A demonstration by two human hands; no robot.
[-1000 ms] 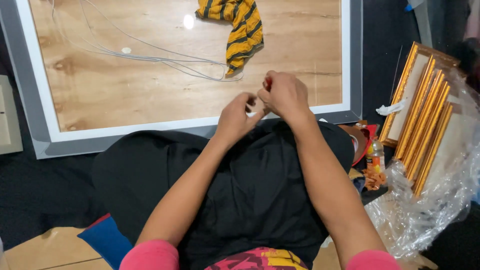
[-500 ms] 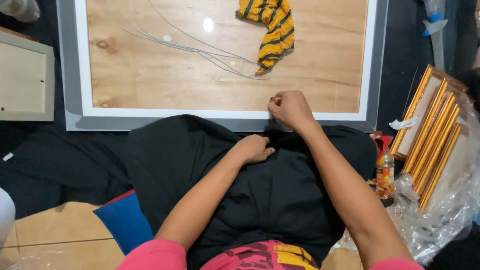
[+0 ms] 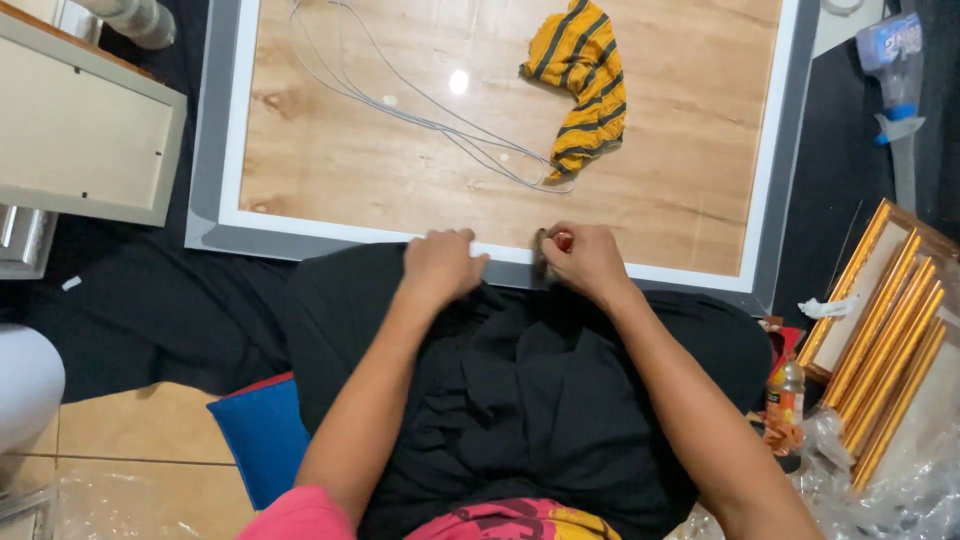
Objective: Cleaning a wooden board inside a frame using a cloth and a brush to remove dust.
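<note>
A large picture frame (image 3: 228, 228) with a grey and white border and a wood-grain backing board lies flat in front of me. My left hand (image 3: 438, 262) rests closed on the frame's near edge, by the black cloth (image 3: 520, 400) over my lap. My right hand (image 3: 582, 262) is closed around a small tool with a red part (image 3: 560, 242), held against the same near edge. Thin grey wire (image 3: 420, 108) and a yellow, black-striped rag (image 3: 585, 85) lie on the board.
A beige frame back (image 3: 85, 135) lies at the left. Gold frames (image 3: 885, 330) lean in plastic wrap at the right, beside a small bottle (image 3: 785, 395). A spray bottle (image 3: 895, 60) lies at the top right. A blue cushion (image 3: 260, 435) sits on the tiled floor.
Both hands have moved forward from my lap to the frame's near edge. The left hand went up from the black cloth to the border; the view has shifted right.
</note>
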